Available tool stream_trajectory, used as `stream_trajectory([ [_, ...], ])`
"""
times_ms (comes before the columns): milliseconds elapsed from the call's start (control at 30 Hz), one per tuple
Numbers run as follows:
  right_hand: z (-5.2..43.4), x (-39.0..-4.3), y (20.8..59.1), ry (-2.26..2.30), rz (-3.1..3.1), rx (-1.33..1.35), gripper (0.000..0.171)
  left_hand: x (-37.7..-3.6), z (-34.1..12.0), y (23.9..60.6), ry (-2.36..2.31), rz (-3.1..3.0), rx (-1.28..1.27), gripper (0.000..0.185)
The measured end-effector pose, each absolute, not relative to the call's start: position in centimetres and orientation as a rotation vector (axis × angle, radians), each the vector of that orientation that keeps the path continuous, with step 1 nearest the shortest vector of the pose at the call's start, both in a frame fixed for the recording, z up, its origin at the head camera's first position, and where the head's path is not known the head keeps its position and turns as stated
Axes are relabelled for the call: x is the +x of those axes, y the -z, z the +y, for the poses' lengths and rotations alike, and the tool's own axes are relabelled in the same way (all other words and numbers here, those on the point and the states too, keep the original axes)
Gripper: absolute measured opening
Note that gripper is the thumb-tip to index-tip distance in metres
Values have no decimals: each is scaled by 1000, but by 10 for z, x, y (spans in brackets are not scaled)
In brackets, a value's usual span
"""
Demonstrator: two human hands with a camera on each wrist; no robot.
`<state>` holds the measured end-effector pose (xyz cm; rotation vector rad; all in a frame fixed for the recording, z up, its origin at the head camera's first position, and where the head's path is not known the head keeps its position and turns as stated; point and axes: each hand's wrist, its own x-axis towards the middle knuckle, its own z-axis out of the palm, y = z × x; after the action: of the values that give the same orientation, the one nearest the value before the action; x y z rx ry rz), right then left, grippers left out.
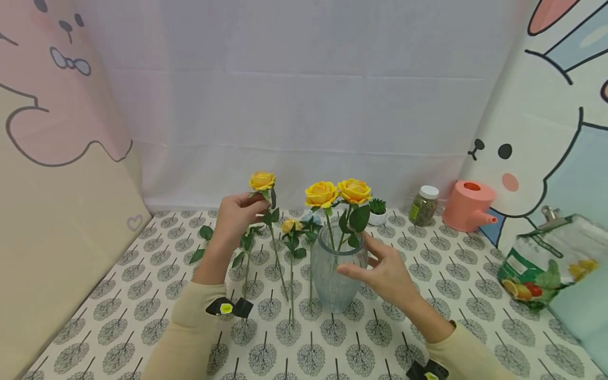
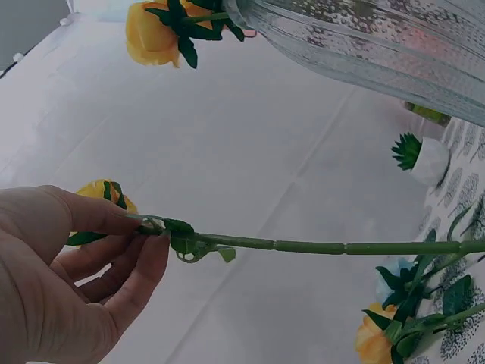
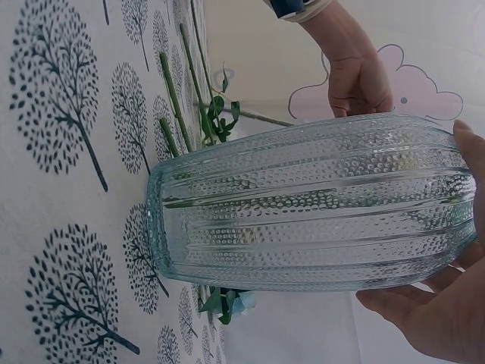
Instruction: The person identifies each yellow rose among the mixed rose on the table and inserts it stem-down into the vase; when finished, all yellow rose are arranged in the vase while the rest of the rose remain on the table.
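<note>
From the head camera, the left hand [image 1: 236, 215] pinches a yellow artificial rose on a long green plastic stem [image 1: 263, 182] just beneath its bloom, holding it nearly upright above the tree-patterned tablecloth [image 1: 142, 327], to the left of a ribbed, dimpled clear glass vase [image 1: 334, 274]. The right hand [image 1: 387, 272] lies against the vase's right side with fingers extended, steadying rather than clutching it; two yellow roses [image 1: 338, 192] already stand in the vase, and several loose stems [image 1: 291, 248] lie on the cloth between the hands. A small white potted succulent [image 1: 377, 211], a jar with a white lid [image 1: 424, 205] and a pink watering can [image 1: 469, 205] stand behind. The left wrist camera shows thumb and fingers closed on the stem right at the calyx, the bloom [image 2: 102, 196] tucked behind the fingertips and the stem [image 2: 326, 246] running straight away from the hand toward the vase's glass wall [image 2: 364, 53]. Such a stem looks light and fairly stiff, probably wire-cored, so a pinch near the head ought to steer it, though the petals would crush if squeezed. The right wrist camera shows the vase [image 3: 311, 212] filling the frame, with the palm and fingertips [image 3: 432, 318] touching its wall; the glass seems heavy, smooth and breakable, best gripped around its body.
</note>
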<state>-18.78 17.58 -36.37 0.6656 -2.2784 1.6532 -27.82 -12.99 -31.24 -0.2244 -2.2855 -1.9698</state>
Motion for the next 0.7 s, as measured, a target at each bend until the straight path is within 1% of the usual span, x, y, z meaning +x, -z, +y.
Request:
stream_trajectory([
  [267, 177, -189, 365, -1637, -2274, 677, 84, -264, -134, 294, 2053, -2161, -327, 39],
  [433, 177, -191, 366, -1640, -2263, 686, 83, -253, -136, 284, 2148, -1988, -347, 38],
  [700, 177, -189, 365, -1649, -2267, 680, 83, -236, -138, 269, 2390, -1528, -411, 19],
])
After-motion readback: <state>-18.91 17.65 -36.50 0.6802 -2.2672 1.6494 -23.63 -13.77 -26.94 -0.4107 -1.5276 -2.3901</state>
